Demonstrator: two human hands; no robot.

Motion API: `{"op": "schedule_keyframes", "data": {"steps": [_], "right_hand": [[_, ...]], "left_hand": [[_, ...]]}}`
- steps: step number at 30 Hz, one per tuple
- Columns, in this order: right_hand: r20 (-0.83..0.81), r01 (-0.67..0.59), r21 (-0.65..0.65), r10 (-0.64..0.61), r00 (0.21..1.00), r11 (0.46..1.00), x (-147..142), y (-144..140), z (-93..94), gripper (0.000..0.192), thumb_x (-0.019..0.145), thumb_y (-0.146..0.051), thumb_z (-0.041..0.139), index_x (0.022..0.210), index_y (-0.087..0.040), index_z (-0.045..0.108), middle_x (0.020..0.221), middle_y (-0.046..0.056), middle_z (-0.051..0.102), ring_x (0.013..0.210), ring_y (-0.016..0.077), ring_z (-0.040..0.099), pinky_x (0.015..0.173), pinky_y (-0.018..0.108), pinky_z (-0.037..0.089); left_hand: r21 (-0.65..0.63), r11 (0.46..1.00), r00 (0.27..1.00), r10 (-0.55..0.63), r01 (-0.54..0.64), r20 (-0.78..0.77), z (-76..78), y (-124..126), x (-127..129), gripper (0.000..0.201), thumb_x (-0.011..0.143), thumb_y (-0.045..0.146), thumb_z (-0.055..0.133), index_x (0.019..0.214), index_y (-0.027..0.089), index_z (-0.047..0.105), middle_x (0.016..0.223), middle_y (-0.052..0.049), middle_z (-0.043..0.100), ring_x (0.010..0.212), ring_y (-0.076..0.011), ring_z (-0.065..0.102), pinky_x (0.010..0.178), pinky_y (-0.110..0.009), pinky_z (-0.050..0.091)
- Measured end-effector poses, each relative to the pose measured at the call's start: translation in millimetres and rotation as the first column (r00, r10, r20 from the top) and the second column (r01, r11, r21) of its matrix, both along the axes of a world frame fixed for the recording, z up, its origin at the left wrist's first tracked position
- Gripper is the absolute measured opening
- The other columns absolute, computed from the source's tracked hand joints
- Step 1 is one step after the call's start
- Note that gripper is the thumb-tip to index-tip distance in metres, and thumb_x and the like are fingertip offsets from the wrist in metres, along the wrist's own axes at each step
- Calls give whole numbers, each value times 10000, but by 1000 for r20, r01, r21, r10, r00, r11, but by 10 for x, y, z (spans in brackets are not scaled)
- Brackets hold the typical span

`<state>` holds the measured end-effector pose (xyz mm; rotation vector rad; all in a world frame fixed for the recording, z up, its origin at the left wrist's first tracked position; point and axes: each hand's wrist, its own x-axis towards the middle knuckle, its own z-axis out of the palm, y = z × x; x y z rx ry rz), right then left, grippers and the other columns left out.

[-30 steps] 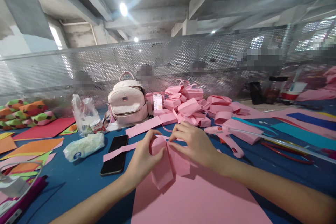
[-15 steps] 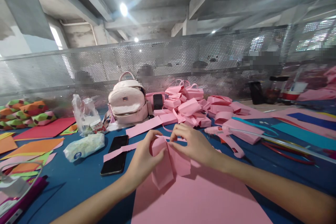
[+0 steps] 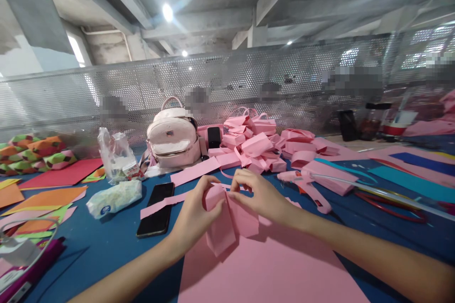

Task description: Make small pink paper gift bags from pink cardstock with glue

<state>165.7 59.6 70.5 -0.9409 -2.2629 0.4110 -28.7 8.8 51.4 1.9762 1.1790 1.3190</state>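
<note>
My left hand (image 3: 195, 213) and my right hand (image 3: 261, 195) pinch the top of a small folded pink paper bag (image 3: 227, 221) between them, just above a large pink paper sheet (image 3: 266, 270) on the blue table (image 3: 106, 246). The left fingers grip the bag's left upper edge; the right fingertips press its right upper edge. A long pink paper strip (image 3: 159, 204) lies under the left hand. A pink glue gun (image 3: 307, 187) rests to the right of my right hand.
A black phone (image 3: 156, 209) and a tissue pack (image 3: 113, 197) lie left of my hands. Behind them stand a pink backpack (image 3: 174, 139), a second phone (image 3: 213, 137) and a heap of finished pink bags (image 3: 256, 144). Coloured sheets (image 3: 46, 194) cover both sides. A perforated metal screen (image 3: 249, 75) backs the table.
My right hand's fingers have shifted slightly on the bag's top edge. The lit phone at the backpack has gone dark. Otherwise little has moved.
</note>
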Motion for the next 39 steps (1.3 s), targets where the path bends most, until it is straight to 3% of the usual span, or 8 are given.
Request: {"op": "schedule_keyframes", "data": {"steps": [5, 15, 39], "right_hand": [[-8, -11, 39, 11, 1000, 999, 9, -40, 6, 190, 921, -273, 669, 750, -204, 626, 848, 6, 591, 840, 190, 555, 714, 295, 388], [-36, -23, 46, 25, 999, 999, 10, -34, -61, 257, 946, -262, 630, 722, -196, 523, 810, -12, 540, 743, 158, 522, 674, 285, 366], [-104, -42, 2, 42, 994, 999, 0, -48, -36, 280, 942, -319, 593, 704, -200, 505, 789, -1, 530, 706, 158, 485, 647, 289, 341]], "left_hand": [[-2, 1000, 1000, -10, 10, 6, -9, 3, -1, 306, 819, 126, 546, 1111, 213, 546, 1146, -53, 651, 1129, -220, 612, 942, -313, 453], [-8, 1000, 1000, -14, 14, 8, -14, -11, 13, 309, 804, 122, 550, 1099, 214, 554, 1112, -49, 649, 1116, -226, 609, 936, -320, 460], [-34, 999, 996, -31, 34, 87, -49, 4, 10, 310, 813, 116, 581, 1106, 213, 557, 1122, -45, 631, 1134, -228, 581, 980, -328, 420]]}}
